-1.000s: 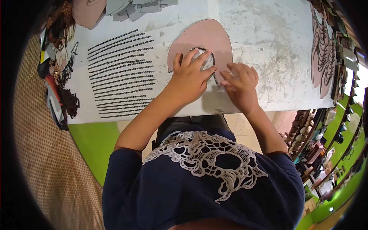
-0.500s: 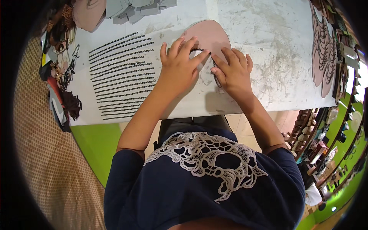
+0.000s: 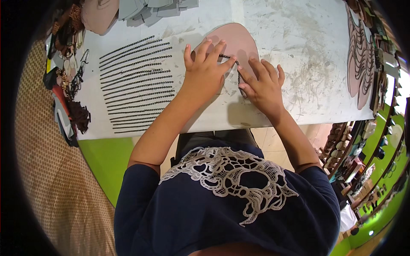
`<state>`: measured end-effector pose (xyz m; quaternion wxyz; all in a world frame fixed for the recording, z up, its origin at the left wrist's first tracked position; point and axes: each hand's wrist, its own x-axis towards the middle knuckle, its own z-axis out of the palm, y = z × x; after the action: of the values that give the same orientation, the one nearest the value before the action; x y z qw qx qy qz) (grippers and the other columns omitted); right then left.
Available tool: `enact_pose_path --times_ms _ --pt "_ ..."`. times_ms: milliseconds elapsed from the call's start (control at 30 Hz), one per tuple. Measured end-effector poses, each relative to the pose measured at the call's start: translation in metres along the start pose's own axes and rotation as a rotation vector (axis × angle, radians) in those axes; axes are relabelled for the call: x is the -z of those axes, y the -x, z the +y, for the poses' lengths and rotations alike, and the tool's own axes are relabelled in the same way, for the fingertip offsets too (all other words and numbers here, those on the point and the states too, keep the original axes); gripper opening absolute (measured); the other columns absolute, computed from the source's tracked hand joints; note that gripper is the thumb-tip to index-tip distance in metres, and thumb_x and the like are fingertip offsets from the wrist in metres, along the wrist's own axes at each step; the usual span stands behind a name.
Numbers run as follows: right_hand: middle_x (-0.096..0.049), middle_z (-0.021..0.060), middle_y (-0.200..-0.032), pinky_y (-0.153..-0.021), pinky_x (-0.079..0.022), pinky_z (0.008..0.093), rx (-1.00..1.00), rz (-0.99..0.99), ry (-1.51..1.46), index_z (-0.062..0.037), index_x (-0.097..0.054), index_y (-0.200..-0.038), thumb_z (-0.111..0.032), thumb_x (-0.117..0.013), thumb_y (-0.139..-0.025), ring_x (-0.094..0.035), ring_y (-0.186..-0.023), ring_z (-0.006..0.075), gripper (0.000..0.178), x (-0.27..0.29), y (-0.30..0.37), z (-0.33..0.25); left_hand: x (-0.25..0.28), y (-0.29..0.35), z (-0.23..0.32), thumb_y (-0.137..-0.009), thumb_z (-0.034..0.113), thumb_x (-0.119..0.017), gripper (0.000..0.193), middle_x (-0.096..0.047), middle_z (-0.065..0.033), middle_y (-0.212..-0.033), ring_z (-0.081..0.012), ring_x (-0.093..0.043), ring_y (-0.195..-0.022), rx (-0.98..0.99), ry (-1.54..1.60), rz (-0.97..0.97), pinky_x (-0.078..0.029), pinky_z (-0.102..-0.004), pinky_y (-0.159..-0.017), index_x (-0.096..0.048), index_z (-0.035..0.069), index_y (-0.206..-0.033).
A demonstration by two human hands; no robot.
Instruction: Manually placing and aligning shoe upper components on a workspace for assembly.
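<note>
A pink sole-shaped piece (image 3: 235, 36) lies on the table under both my hands. A dark beaded strand (image 3: 225, 56) bends at an angle across it. My left hand (image 3: 204, 70) is open over the left side of the piece, fingers spread, its thumb pressing on the strand near the bend. My right hand (image 3: 262, 83) is open too, over the right edge. Its index fingertip and thumb touch the strand's lower leg (image 3: 239, 79); the other fingers are apart. Part of the strand is hidden beneath the fingers.
Several dark beaded strands (image 3: 136, 87) lie in rows on the white table (image 3: 299, 55) to the left. Grey cut pieces (image 3: 158, 7) and another pink piece (image 3: 100, 17) sit at the far left. Pink pieces with dark strands (image 3: 361, 64) lie at the right edge.
Both hands have shifted slightly right. The right index finger has slid a little down from the strand's bend, and more of the strand shows between the hands.
</note>
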<state>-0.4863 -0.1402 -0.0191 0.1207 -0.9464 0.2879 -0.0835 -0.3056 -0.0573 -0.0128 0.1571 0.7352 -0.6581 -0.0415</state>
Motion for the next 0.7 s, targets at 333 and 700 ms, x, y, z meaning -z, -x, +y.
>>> enact_pose_path --times_ms 333,700 --pt "-0.049 0.0026 -0.134 -0.102 -0.022 0.0574 -0.094 -0.026 -0.169 -0.0311 -0.068 -0.111 -0.047 -0.062 -0.080 -0.043 -0.120 0.0304 0.035 -0.001 -0.002 0.002 0.006 -0.006 -0.002 -0.068 0.010 -0.067 0.040 -0.046 -0.0055 -0.134 -0.0299 -0.034 -0.128 0.038 0.085 -0.046 -0.014 -0.0635 -0.103 -0.070 0.024 -0.105" --pt "-0.049 0.0034 -0.134 -0.102 -0.021 0.0590 -0.056 -0.017 -0.051 -0.0319 -0.069 -0.108 -0.042 -0.065 -0.078 -0.042 -0.121 0.0320 0.031 0.007 0.011 -0.011 0.001 -0.004 -0.003 -0.069 0.009 -0.065 0.040 -0.046 -0.0074 -0.134 -0.0324 -0.034 -0.128 0.060 0.107 -0.044 -0.016 -0.0649 -0.102 -0.069 0.026 -0.105"
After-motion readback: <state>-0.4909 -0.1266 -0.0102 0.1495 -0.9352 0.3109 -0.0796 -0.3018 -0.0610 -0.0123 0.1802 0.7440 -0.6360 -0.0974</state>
